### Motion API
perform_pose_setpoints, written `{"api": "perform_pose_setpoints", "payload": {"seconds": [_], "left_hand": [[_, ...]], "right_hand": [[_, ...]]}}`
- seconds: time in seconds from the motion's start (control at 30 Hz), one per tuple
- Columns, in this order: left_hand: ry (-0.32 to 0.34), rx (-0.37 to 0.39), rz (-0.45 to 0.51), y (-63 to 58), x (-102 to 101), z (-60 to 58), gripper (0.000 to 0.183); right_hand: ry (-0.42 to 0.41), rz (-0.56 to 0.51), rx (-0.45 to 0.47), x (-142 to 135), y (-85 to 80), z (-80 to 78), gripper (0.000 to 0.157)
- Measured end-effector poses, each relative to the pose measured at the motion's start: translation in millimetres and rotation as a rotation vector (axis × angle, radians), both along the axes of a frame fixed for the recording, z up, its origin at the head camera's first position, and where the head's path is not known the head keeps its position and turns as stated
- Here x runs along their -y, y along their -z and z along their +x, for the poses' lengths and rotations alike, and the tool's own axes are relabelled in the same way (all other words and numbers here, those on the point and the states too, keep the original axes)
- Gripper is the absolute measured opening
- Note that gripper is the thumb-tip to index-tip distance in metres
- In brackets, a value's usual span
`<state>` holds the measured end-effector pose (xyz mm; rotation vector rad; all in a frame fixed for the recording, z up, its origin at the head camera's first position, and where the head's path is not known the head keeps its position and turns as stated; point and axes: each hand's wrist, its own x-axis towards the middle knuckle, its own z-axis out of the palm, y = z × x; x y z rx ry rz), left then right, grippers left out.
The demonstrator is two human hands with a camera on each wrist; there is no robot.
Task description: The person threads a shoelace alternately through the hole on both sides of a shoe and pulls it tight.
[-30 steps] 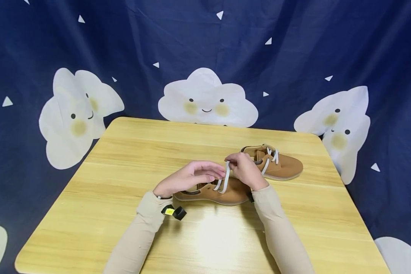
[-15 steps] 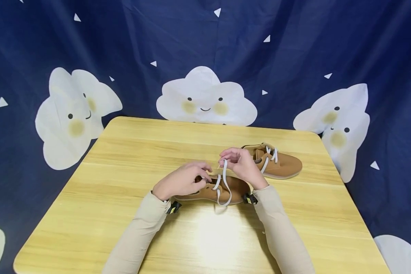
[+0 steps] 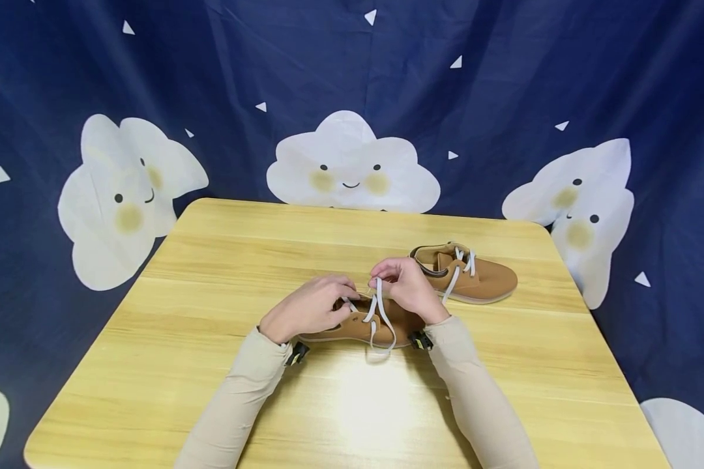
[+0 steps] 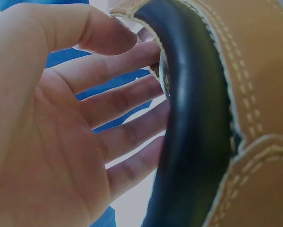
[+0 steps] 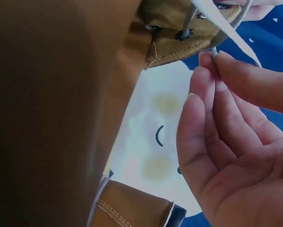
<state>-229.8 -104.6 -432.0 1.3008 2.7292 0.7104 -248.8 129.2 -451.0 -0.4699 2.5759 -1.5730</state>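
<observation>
A brown lace-up shoe (image 3: 358, 327) lies near the middle of the table, toe to the right. Its white shoelace (image 3: 382, 316) hangs in a loop over the near side. Above the lacing, my right hand (image 3: 407, 286) pinches the lace; in the right wrist view its thumb and index finger meet on it near the eyelets. My left hand (image 3: 312, 306) is at the shoe opening, beside a short piece of lace. In the left wrist view the fingers (image 4: 122, 135) reach behind the dark padded collar (image 4: 188, 113), and the thumb lies near the flap's edge. Their tips are hidden.
A second brown shoe (image 3: 487, 280) with white laces stands behind and to the right, close to my right hand. The wooden table (image 3: 223, 247) ends before a dark blue curtain (image 3: 328, 58) with cloud prints.
My left hand has lowered from above the lacing to the shoe opening. The right hand has shifted slightly left with the lace, whose loop now hangs over the shoe's near side.
</observation>
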Motion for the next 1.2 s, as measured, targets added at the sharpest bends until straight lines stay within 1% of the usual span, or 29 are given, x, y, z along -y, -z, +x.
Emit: {"api": "perform_pose_setpoints", "payload": {"seconds": [0.1, 0.27, 0.33, 0.43, 0.57, 0.63, 0.7, 0.77, 0.87, 1.0, 1.2], "left_hand": [[0.000, 0.008, -0.007, -0.3, -0.1, -0.3, 0.029], [0.007, 0.006, -0.020, -0.5, 0.0, 0.4, 0.028], [0.010, -0.003, -0.020, -1.1, -0.3, 1.3, 0.028], [0.009, -0.037, -0.009, -3.5, -1.1, 3.5, 0.027], [0.020, -0.065, 0.017, -10.9, -3.2, 10.5, 0.022], [0.020, -0.050, 0.006, -15.1, -5.4, 15.6, 0.016], [0.009, -0.031, -0.023, -17.8, -7.8, 20.6, 0.019], [-0.023, -0.020, -0.054, -18.4, -10.6, 24.3, 0.025], [-0.065, -0.012, -0.068, -17.5, -13.5, 26.6, 0.030], [-0.093, -0.003, -0.087, -13.6, -17.5, 26.8, 0.031], [-0.125, 0.040, -0.125, -1.4, -25.4, 26.9, 0.030]], "right_hand": [[-0.010, 0.015, 0.016, 1.5, -0.3, 1.0, 0.015], [-0.050, -0.019, 0.064, 3.1, -1.2, 2.7, 0.017], [-0.066, -0.026, 0.082, 3.2, -0.9, 2.8, 0.015], [-0.088, -0.018, 0.098, 2.7, -0.1, 2.9, 0.010], [-0.114, 0.015, 0.076, 1.9, 0.1, 3.0, 0.006], [-0.121, 0.039, 0.059, 1.4, -0.3, 3.3, 0.007], [-0.121, 0.066, 0.043, 1.3, -0.2, 3.0, 0.008], [-0.117, 0.073, 0.043, 0.9, 0.3, 2.3, 0.008], [-0.105, 0.063, 0.057, 0.7, 1.1, 0.9, 0.007], [-0.099, 0.039, 0.081, 0.1, 2.5, -0.5, 0.006], [-0.101, 0.037, 0.119, 0.4, 4.0, -0.6, 0.010]]}}
